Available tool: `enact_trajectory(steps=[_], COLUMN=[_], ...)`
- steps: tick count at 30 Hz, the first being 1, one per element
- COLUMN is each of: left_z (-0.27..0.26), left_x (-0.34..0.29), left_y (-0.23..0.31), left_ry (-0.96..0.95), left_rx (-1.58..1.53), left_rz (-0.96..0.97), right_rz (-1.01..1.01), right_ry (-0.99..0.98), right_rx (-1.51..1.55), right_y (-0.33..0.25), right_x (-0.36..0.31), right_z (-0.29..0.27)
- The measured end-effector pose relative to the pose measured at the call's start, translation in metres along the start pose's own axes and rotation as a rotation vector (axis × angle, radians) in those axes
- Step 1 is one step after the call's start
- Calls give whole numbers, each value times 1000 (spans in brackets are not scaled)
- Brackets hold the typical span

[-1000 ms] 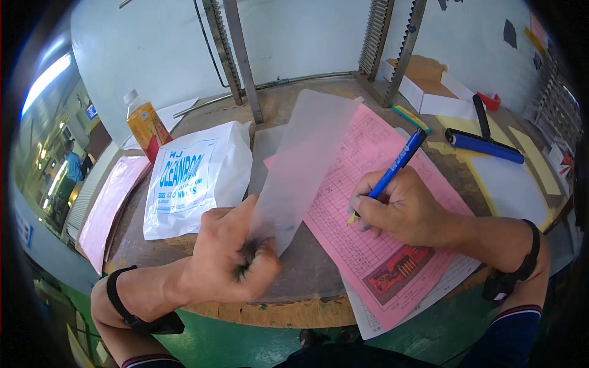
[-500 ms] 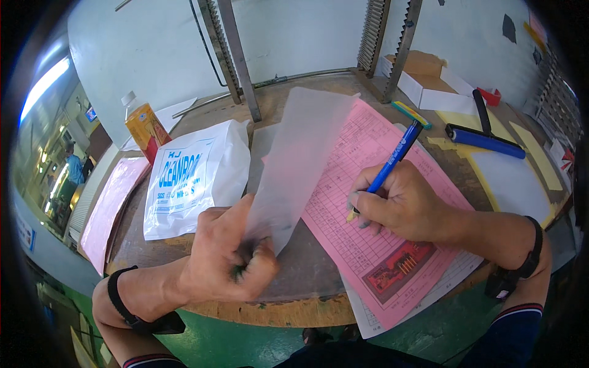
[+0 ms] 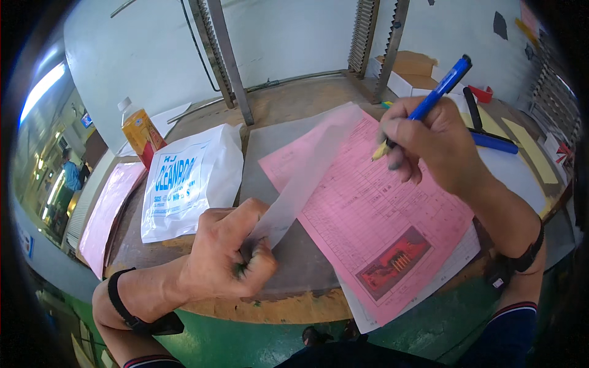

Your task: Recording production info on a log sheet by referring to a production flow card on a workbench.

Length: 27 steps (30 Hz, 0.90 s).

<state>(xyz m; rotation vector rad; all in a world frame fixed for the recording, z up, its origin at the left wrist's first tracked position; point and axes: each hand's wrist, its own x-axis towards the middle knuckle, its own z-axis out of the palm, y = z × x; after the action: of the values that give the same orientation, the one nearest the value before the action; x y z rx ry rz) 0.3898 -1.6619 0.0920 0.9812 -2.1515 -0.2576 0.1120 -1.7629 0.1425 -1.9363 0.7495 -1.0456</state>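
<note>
My left hand [image 3: 230, 248] is closed on the lower end of a translucent sheet [image 3: 310, 165], which rises and curves toward the upper right. In my right hand [image 3: 429, 138] is a blue marker pen [image 3: 440, 89] with a pale yellow tip end, held above a pink printed form [image 3: 374, 208]. The form has a grid and a dark red picture near its lower end. It lies over white paper sheets [image 3: 445, 267] whose edges show beneath it. Part of the form is covered by the translucent sheet.
A white plastic packet [image 3: 193, 178] with blue print lies left, beside a drink bottle [image 3: 142, 132]. Pink sheets [image 3: 110, 211] rest at the left edge. Toothed metal uprights [image 3: 230, 61] stand behind. At right are a white box [image 3: 411, 73] and a blue roller [image 3: 494, 141].
My right hand with the marker has lifted off the form and moved up and right. The translucent sheet in my left hand has tilted lower to the right.
</note>
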Motion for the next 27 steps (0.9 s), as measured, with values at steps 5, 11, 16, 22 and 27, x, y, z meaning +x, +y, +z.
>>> enact_trajectory(steps=[5, 11, 16, 22, 27], left_z=[-1, -4, -3, -1, -2], left_x=[0, 1, -1, -1, -2], left_y=[3, 6, 3, 4, 4], left_ry=[11, -32, -18, 9, -6], left_rx=[13, 44, 78, 64, 113], left_rz=[-41, 16, 27, 47, 76], right_rz=[45, 2, -122, -116, -136], right_ry=[26, 157, 152, -48, -124], right_rx=[-94, -271, -447, -799, -629], right_y=[-10, 42, 52, 45, 56], right_x=[-6, -17, -16, -19, -19], right_z=[-17, -50, -60, -66, -71])
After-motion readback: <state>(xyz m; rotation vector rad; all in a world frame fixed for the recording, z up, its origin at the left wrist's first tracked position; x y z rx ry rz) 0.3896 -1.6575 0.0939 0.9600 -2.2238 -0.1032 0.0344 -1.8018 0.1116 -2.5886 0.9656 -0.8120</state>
